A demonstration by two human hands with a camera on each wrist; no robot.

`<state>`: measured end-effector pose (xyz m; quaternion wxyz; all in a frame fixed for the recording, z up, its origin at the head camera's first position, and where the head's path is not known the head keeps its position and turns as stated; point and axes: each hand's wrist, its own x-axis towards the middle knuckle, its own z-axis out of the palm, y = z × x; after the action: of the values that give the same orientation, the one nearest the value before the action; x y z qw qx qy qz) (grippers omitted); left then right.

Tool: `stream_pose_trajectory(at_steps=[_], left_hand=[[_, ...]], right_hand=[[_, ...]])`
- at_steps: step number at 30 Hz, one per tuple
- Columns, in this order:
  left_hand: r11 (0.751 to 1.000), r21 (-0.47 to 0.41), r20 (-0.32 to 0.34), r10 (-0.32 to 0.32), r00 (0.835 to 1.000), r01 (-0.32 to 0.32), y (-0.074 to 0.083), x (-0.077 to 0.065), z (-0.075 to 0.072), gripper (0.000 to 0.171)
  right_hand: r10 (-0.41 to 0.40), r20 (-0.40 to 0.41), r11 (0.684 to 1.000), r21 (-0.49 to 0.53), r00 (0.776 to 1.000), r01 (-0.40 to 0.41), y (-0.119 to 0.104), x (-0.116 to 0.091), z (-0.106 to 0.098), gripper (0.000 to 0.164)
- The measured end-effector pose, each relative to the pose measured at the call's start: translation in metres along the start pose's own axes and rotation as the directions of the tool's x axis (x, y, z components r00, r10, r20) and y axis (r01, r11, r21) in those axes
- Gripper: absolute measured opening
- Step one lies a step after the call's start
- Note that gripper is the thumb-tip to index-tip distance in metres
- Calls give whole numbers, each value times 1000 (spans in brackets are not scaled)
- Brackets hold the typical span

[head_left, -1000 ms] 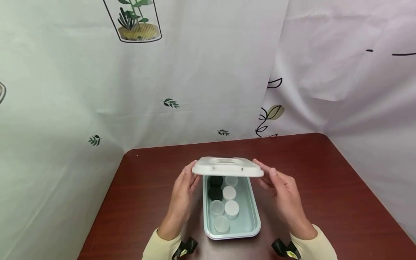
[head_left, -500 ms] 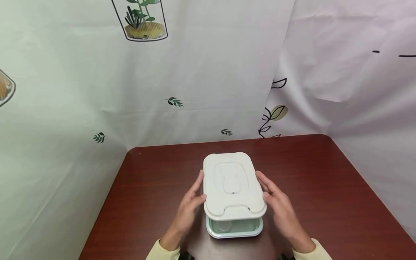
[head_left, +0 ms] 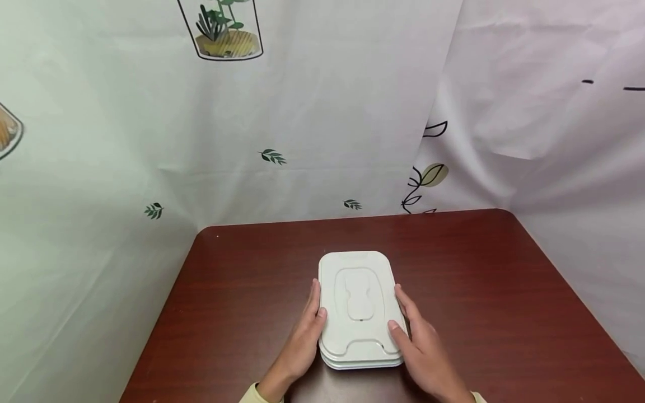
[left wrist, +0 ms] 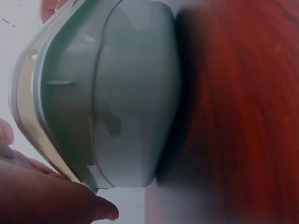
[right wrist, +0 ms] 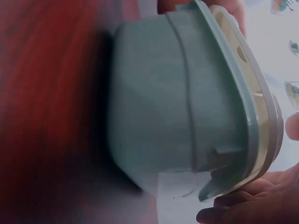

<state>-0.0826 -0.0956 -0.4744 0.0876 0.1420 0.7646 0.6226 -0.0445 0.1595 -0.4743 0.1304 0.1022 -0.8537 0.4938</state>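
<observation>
A white plastic lid [head_left: 359, 296] lies over the pale green rectangular box [head_left: 364, 366], and a thin part of the box's near rim shows beneath it. My left hand [head_left: 303, 338] holds the lid's left edge, with the thumb at the top edge and fingers along the side. On the other side my right hand [head_left: 425, 355] grips the right edge, its thumb on top of the lid. Both wrist views show the green box wall [left wrist: 135, 98] standing on the table, with the lid rim [right wrist: 264, 126] along its top. What is inside the box is hidden.
The box stands on a dark red-brown wooden table [head_left: 252, 268] with rounded far corners. Behind and beside the table hangs a pale cloth [head_left: 322, 112] printed with leaves and plant jars.
The lid, first tilted up at the far end with several small round black, white and clear pieces visible in the box, has come down flat over it. Both hands moved down with it.
</observation>
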Motion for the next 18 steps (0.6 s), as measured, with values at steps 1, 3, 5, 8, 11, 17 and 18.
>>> stream_pose_trajectory(at_steps=[1, 3, 5, 8, 11, 17, 18], left_hand=[[1000, 11, -9, -2, 1000, 2, -1, -1, 1, 64], [1000, 21, -26, -7, 1000, 8, -2, -2, 3, 65], [1000, 29, -40, -7, 999, 8, -2, -3, 5, 65], [999, 44, -50, -3, 999, 5, -2, -5, 8, 66], [999, 51, -49, -2, 999, 5, -3, -6, 10, 67], [994, 97, -49, -36, 998, 40, -8, -9, 14, 69], [993, 108, -51, -32, 998, 38, -9, -10, 15, 70]], right_hand=[[-12, -4, 1000, -24, 1000, 12, 1, -2, 2, 67], [-22, -15, 997, -69, 1000, 21, 2, -5, 5, 71], [-25, -26, 995, -96, 999, 22, 2, -7, 7, 75], [-24, -41, 992, -122, 999, 19, 2, -9, 9, 78], [-42, -52, 987, -156, 998, 33, 3, -10, 10, 79], [-95, -61, 972, -223, 994, 79, 7, -11, 13, 80], [-100, -61, 970, -227, 993, 84, 7, -11, 13, 80]])
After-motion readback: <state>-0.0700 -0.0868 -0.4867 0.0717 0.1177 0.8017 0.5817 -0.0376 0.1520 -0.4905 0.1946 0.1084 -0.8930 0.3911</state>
